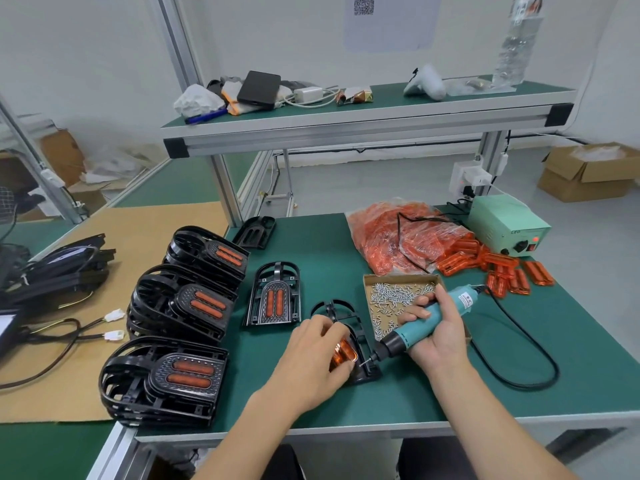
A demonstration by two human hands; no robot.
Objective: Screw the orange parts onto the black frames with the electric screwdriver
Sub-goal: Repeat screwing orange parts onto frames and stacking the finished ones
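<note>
We are working at the near edge of the green-matted counter (pixel 311 244), where our left hand (pixel 317 355) is curling its fingers over a translucent orange plastic part (pixel 343 353) and pressing it into an arched black plastic frame (pixel 349 327) lying flat just in front of us. Our right hand (pixel 434 327) is closing its grip around the teal electric screwdriver (pixel 420 325), slanting it down and to the left so that its bit is meeting the frame's near right corner, just beside the orange part. We judge this screw to be going in now, though we cannot tell whether it is seated. To the left, three stacks of finished black frames (pixel 180 323) are showing orange inserts, and one more finished frame (pixel 273 294) is lying singly beside our work. Farther off, an empty black frame (pixel 255 232) is waiting, and on the far right a clear bag of orange parts (pixel 401 237) is spilling loose pieces, so plenty seems left. A shallow cardboard tray of silver screws (pixel 398 296) is sitting just beyond our right hand.
</note>
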